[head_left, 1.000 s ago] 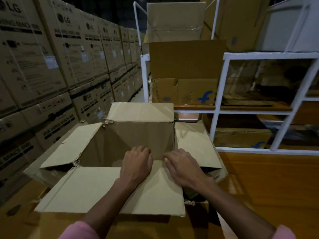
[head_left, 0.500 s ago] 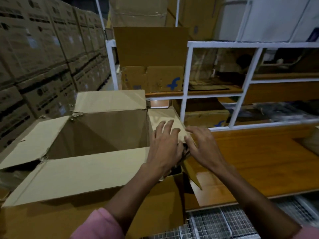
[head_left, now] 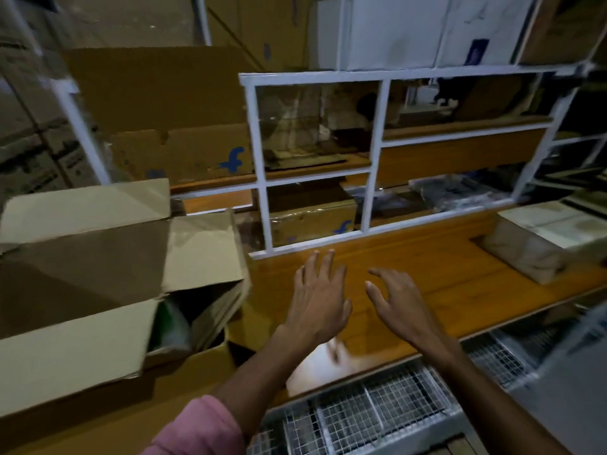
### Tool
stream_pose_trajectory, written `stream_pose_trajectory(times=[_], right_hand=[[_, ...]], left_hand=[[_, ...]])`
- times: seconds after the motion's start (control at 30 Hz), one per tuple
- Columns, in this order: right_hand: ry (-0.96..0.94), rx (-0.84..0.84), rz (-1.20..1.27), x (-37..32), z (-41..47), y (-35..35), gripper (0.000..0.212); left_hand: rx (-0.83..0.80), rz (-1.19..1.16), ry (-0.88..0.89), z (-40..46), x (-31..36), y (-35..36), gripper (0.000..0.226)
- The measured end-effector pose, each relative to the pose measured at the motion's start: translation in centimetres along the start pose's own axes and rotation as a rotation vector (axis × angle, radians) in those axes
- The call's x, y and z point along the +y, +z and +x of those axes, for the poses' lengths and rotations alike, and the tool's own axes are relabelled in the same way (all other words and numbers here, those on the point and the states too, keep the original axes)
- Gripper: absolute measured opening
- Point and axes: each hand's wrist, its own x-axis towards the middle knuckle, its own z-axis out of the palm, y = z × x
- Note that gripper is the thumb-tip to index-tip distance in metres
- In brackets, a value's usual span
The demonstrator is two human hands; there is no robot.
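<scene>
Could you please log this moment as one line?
left hand open | right hand open | over orange wooden table | brown cardboard box open

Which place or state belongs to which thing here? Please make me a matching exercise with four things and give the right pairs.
1 open cardboard box
2 wire mesh tray
3 wrapped package
4 left hand

a under the front edge of the wooden table
b on the table's right end
c left of the table
d over the table, fingers spread, holding nothing

Pairs: 1-c, 2-a, 3-b, 4-d
</scene>
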Motion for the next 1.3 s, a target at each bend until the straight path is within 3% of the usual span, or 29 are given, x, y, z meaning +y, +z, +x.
stream_pose_trajectory(times=[0.2,0.4,0.73,0.93,1.17,1.3], right_hand=[[0.204,-0.029,-0.075,14.0,-2.1,-4.8,0.058],[0.313,-0.045,-0.093,23.3,-3.6,-7.8,0.063],[0.478,-0.101,-0.08,31.8,-3.4,-8.4,0.069],[0.536,-0.104,-0.201,37.8,0.0,-9.9,0.085],[0.553,-0.12,-0.226,41.3,4.4,-10.1,0.082],[0.562,-0.108,-0.228,43.7,6.5,-10.9,0.07]], left_hand=[[-0.084,0.044,0.078,6.0,9.7,6.2,0.07],[-0.188,0.04,0.114,10.0,15.9,10.4,0.075],[-0.314,0.027,0.26,18.7,20.4,16.7,0.074],[-0.381,-0.032,0.328,26.1,22.1,21.0,0.075],[-0.421,-0.032,0.364,32.1,22.7,23.9,0.076],[-0.449,-0.031,0.395,34.9,23.9,25.5,0.077]])
